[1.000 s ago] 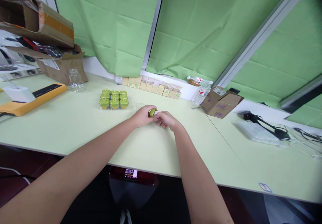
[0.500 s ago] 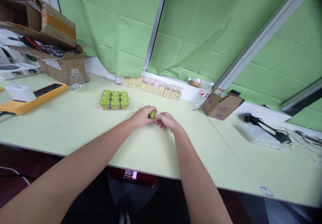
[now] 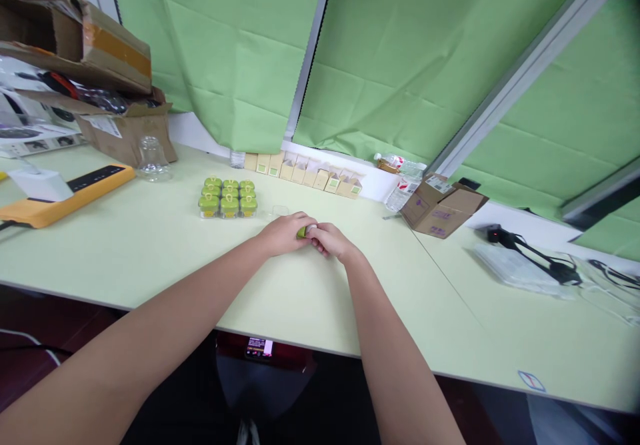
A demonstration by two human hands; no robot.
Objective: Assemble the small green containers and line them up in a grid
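Note:
Above the middle of the table, my left hand (image 3: 286, 234) is closed around a small green lid (image 3: 301, 232), which its fingers now largely cover. My right hand (image 3: 332, 240) meets it from the right, its thumb and fingers pinching the whitish end of the same piece. What joins the green and whitish parts is hidden by the fingers. Just behind my left hand stands a small clear cup (image 3: 279, 211). Further left, several small clear jars with green lids (image 3: 229, 204) are set close together in rows.
Several small cream cartons (image 3: 320, 178) line the wall. Cardboard boxes (image 3: 125, 132), a clear plastic bottle (image 3: 153, 162) and an orange power strip (image 3: 95, 188) are on the left. Right are another box (image 3: 440, 208), plastic bottles (image 3: 400, 194) and a black device with cables (image 3: 533, 255).
The fingers of my left hand have moved over the green lid, so less of it shows. My right hand keeps its pinch at nearly the same spot.

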